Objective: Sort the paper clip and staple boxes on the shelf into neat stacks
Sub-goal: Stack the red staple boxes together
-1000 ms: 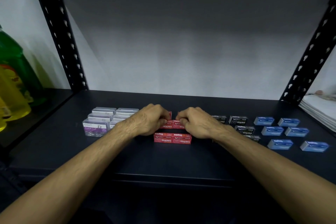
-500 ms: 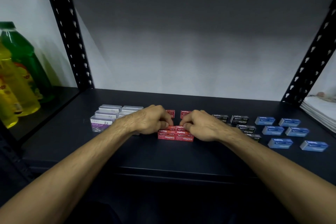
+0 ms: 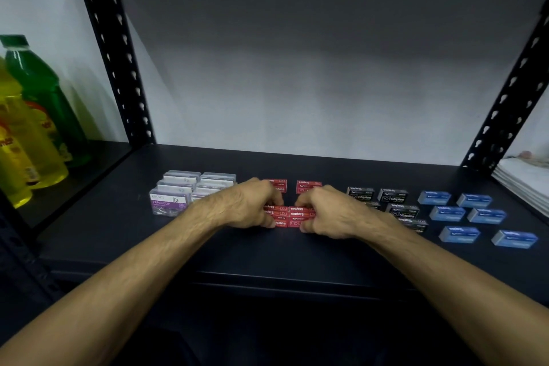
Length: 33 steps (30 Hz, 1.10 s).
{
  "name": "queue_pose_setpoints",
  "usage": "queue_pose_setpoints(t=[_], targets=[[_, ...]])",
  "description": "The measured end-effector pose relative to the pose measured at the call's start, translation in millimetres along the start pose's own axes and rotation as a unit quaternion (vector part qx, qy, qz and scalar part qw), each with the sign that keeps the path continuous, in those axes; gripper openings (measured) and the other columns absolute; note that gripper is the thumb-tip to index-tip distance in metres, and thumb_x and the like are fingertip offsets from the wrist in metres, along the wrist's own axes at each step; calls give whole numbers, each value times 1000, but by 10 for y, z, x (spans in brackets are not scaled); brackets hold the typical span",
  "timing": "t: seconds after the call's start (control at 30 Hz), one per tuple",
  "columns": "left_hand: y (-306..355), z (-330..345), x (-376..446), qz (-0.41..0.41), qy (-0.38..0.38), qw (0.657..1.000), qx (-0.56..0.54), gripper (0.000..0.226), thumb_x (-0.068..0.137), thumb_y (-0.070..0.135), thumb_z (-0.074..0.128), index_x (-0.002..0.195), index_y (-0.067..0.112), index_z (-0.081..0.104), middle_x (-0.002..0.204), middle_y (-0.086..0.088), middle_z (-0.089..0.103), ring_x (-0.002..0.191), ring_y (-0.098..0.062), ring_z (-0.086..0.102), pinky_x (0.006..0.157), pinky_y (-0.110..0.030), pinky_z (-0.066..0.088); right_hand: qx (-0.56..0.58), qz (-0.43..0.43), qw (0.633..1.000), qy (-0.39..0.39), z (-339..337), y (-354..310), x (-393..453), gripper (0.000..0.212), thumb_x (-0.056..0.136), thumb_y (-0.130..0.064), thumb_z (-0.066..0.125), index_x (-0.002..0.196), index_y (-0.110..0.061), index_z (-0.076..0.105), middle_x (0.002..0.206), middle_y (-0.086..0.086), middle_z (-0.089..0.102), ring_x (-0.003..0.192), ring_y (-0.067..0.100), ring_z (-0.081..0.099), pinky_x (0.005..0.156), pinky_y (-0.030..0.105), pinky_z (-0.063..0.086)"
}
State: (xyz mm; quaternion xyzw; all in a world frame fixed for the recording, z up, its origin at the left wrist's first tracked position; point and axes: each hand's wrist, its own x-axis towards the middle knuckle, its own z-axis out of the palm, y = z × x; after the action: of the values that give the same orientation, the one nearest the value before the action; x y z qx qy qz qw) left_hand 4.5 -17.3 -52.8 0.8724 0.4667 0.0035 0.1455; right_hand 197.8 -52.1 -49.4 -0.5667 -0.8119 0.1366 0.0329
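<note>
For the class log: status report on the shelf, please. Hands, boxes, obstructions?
Left hand and right hand gripping red staple boxes from either side. Red pair behind, apart. Nothing in the way.

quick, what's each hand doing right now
Left hand: fingers curled on the red staple boxes.
Right hand: fingers curled on the same boxes.

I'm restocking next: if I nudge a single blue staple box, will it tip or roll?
Probably neither: each blue staple box lies flat on the shelf, low with square edges, so it should slide. It looks like stiff card, likely dense for its size.
</note>
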Motion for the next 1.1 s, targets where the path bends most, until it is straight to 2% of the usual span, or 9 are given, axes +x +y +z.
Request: queue_pose_setpoints(t=[0.07,0.33,0.47,0.7,1.1], targets=[[-3,14,8,0,7,1000,5,30,85,34,73,114,28,67,107,4,68,93,-13,64,87,-32,53,2,1,1000,1,13,13,14,26,86,-30,72,109,-20,69,95,-2,67,80,14,64,73,33,55],[10,10,60,-5,17,1000,20,28,87,34,71,113,26,67,106,4,67,93,-14,63,85,-34,53,-5,3,1000,17,29,39,93,21,85,-30,72,103,-20,70,85,-4,63,73,12,60,56,24,40],[8,9,69,-8,17,1000,20,30,87,33,71,115,26,66,108,4,66,95,-15,63,87,-36,54,-2,6,1000,22,40,54,115,18,84,-31,73,99,-22,70,84,-4,63,73,13,61,57,25,42],[-9,10,71,-6,18,1000,20,28,86,33,72,112,26,67,104,5,66,92,-14,64,86,-35,54,7,-1,1000,13,30,67,108,22,84,-31,74,104,-23,70,84,-6,63,71,9,59,56,23,40],[-11,5,72,-5,20,1000,21,32,86,33,72,116,27,65,108,4,66,91,-13,62,80,-27,49,-1,-6,1000,11,15,39,103,22,85,-31,73,104,-20,72,86,-4,65,72,11,60,57,23,42]])
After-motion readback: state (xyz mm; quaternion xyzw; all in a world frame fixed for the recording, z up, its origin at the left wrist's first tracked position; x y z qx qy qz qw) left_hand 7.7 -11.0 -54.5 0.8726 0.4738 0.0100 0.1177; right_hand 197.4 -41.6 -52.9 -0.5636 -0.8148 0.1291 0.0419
